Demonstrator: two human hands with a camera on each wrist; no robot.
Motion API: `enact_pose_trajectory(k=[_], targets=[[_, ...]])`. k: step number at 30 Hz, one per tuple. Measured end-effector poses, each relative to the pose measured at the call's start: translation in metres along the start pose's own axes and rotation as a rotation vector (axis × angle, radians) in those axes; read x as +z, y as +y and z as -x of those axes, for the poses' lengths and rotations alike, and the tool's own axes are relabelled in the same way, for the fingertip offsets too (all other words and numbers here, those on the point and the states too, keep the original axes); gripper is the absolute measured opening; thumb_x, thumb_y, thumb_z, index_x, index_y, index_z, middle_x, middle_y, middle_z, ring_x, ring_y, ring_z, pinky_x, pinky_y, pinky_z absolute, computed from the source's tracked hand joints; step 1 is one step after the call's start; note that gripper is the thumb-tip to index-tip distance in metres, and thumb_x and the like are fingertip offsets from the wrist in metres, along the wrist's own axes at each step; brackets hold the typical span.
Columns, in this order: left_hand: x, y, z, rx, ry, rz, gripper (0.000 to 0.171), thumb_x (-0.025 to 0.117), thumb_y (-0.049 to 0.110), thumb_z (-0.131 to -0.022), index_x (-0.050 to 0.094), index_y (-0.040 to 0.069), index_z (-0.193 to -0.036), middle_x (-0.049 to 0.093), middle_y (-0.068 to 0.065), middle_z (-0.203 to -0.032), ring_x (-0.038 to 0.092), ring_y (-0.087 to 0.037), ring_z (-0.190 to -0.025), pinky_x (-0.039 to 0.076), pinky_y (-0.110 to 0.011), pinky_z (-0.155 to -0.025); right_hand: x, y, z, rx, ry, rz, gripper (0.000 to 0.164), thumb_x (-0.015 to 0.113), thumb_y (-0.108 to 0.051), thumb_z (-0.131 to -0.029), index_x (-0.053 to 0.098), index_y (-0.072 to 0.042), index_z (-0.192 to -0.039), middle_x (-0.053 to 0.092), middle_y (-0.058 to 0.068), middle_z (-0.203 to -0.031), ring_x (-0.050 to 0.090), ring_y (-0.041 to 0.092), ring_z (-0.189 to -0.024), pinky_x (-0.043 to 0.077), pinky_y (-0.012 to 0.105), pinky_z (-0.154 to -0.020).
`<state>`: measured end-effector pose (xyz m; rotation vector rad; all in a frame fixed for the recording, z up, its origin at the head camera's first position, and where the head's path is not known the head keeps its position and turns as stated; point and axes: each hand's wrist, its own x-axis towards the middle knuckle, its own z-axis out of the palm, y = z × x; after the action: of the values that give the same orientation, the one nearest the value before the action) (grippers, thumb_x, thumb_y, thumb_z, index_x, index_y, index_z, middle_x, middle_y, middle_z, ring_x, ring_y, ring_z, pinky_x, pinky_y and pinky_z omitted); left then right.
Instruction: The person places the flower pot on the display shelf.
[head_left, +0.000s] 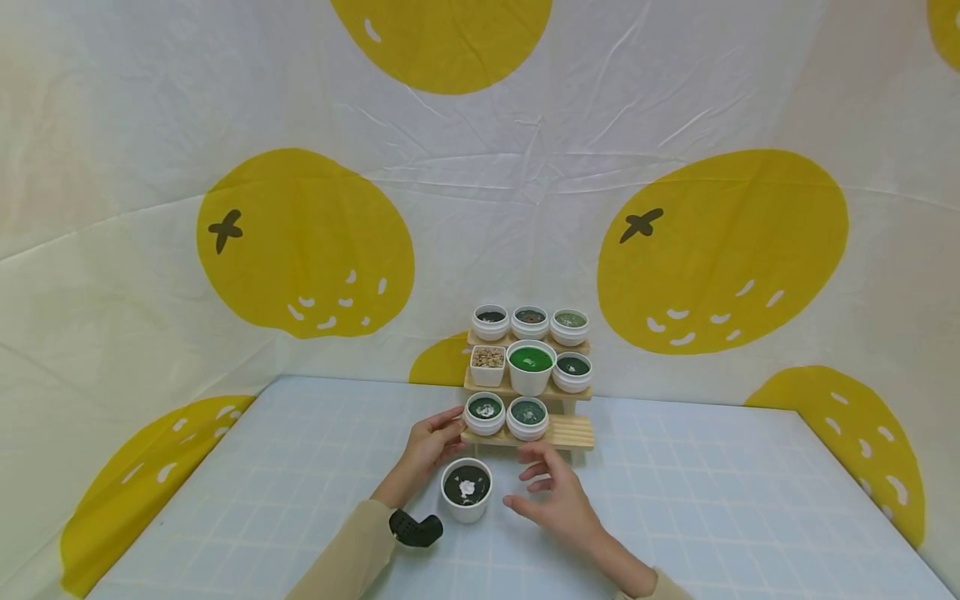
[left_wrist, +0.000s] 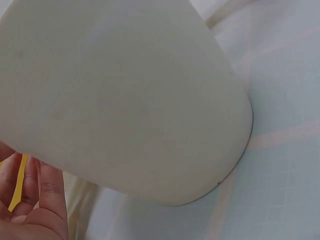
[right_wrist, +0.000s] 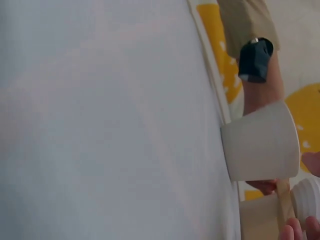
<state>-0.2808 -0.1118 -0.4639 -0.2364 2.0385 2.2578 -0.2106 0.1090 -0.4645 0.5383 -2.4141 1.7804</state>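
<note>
A white cup [head_left: 467, 510] with dark filling and a white blob on top stands on the table between my hands. It fills much of the left wrist view as a pale wall [left_wrist: 125, 110]. My left hand [head_left: 429, 454] reaches past it, fingertips right at the left end of the lowest wooden shelf [head_left: 570, 432], beside a small white pot [head_left: 484, 423] with green and white filling. My right hand [head_left: 558, 496] hovers to the cup's right, fingers spread and loosely bent, nothing between them. A second small pot [head_left: 527, 430] sits on that shelf, just beyond the right fingertips.
Higher tiers of the wooden stand hold several white pots, a square dish of brown bits [head_left: 487, 367] and a larger bright green cup [head_left: 531, 379]. Behind rises a white cloth [head_left: 502, 242] with yellow fruit prints. A pale blue checked cloth [head_left: 712, 492] covers the table.
</note>
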Motion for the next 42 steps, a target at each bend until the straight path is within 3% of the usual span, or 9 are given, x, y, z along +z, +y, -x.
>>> enact_pose_trajectory(k=[12,21,42], targets=[[0.0,-0.001,0.0,0.008,-0.003,0.005,0.043,0.062,0.011,-0.092,0.055,0.001,-0.133,0.065,-0.008,-0.107,0.06,-0.009,-0.074,0.056,-0.018,-0.067,0.009,0.005,0.005,0.029,-0.225,-0.051,0.067,0.084,-0.011,-0.07,0.049,-0.005,-0.127,0.055,0.019,-0.123,0.06,0.03,-0.102,0.056,0.026,-0.083],[-0.001,-0.001,-0.001,0.0,0.014,0.01,0.041,0.061,0.009,-0.092,0.057,0.001,-0.132,0.066,-0.009,-0.108,0.061,-0.009,-0.074,0.056,-0.019,-0.067,0.017,0.004,0.006,0.014,-0.322,-0.118,0.07,0.084,-0.009,-0.071,0.045,-0.005,-0.13,0.053,0.021,-0.126,0.059,0.032,-0.106,0.055,0.029,-0.087],[-0.002,-0.002,-0.003,-0.002,0.005,-0.005,0.041,0.062,0.014,-0.093,0.056,0.003,-0.132,0.065,-0.011,-0.114,0.061,-0.01,-0.077,0.057,-0.02,-0.071,0.033,-0.002,-0.005,0.06,-0.303,-0.13,0.075,0.084,-0.008,-0.069,0.043,-0.004,-0.132,0.055,0.017,-0.122,0.058,0.021,-0.102,0.055,0.029,-0.088]])
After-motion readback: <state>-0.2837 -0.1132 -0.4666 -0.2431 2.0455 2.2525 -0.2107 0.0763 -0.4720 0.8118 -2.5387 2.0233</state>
